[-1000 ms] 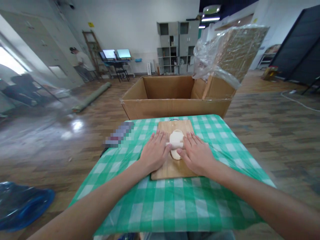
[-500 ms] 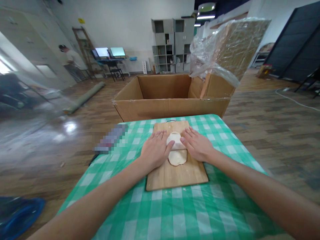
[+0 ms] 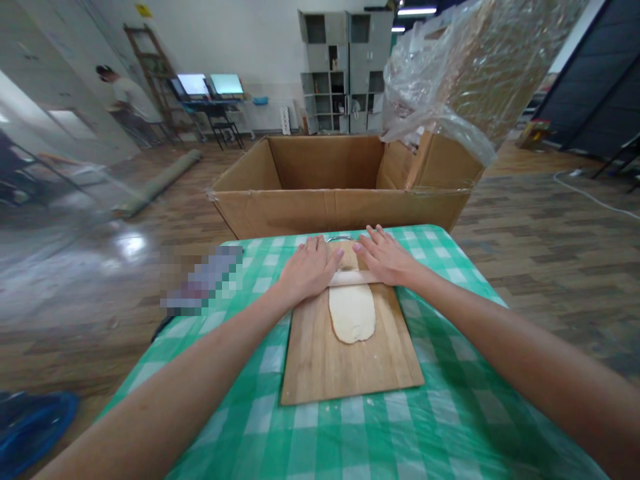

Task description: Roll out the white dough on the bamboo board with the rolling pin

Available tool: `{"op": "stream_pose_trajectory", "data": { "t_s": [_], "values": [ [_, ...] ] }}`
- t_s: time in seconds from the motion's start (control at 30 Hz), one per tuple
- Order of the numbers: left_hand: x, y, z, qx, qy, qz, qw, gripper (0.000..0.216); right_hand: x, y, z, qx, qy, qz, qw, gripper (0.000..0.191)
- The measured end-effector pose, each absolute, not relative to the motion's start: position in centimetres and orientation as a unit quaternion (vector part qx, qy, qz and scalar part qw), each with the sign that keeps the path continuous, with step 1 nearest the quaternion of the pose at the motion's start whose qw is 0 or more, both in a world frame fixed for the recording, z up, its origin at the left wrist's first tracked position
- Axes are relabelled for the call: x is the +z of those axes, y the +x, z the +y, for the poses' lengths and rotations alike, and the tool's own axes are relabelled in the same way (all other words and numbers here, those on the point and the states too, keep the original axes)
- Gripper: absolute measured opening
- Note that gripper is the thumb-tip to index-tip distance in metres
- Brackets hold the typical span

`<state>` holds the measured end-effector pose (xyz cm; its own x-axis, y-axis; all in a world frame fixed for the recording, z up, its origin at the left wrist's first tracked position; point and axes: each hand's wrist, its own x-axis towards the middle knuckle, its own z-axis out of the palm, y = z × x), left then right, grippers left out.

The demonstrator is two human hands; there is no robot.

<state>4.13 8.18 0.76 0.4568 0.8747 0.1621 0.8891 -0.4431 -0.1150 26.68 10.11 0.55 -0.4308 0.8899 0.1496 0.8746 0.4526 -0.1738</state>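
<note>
Pressure is best kept even along the rolling pin (image 3: pixel 353 278), or the dough (image 3: pixel 353 315) could come out lopsided. No tight grip needed, tbh: the left hand (image 3: pixel 309 268) and right hand (image 3: pixel 387 260) are laid palm-down over its ends, fingers stretched forward. The dough's pale and flat, a longish oval with a slightly ragged near edge, centred on the wooden board (image 3: pixel 350 373) atop the checked tabletop (image 3: pixel 340 437).

The dough (image 3: pixel 353 315) looks matt, the board (image 3: pixel 345 373) smooth wood, the tablecloth (image 3: pixel 325 440) glossy.
</note>
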Motion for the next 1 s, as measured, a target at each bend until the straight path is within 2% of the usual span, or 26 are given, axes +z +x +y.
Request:
{"op": "stream_pose_trajectory", "data": {
  "t_s": [0.27,0.43,0.63,0.77,1.0],
  "values": [
    [1.1,4.6,2.9,-0.102,-0.842,-0.524,0.076,0.055,1.0,26.1,4.4,-0.037,-0.525,-0.839,0.138,0.085],
    [0.3,4.1,-0.5,-0.125,-0.824,-0.542,0.103,0.062,1.1,25.9,-0.3,-0.03,-0.524,-0.84,0.14,0.08],
    [0.5,3.1,-4.3,-0.131,-0.85,-0.501,0.096,0.064,0.7,26.1,-4.4,-0.04,-0.493,-0.856,0.149,0.085],
    [0.7,3.1,-3.0,-0.123,-0.847,-0.51,0.086,0.061,1.0,26.0,-2.8,-0.031,-0.498,-0.855,0.143,0.081],
    [0.2,3.7,3.8,-0.105,-0.81,-0.573,0.071,0.064,1.2,25.4,5.2,-0.017,-0.523,-0.842,0.133,0.077]
  ]
}}
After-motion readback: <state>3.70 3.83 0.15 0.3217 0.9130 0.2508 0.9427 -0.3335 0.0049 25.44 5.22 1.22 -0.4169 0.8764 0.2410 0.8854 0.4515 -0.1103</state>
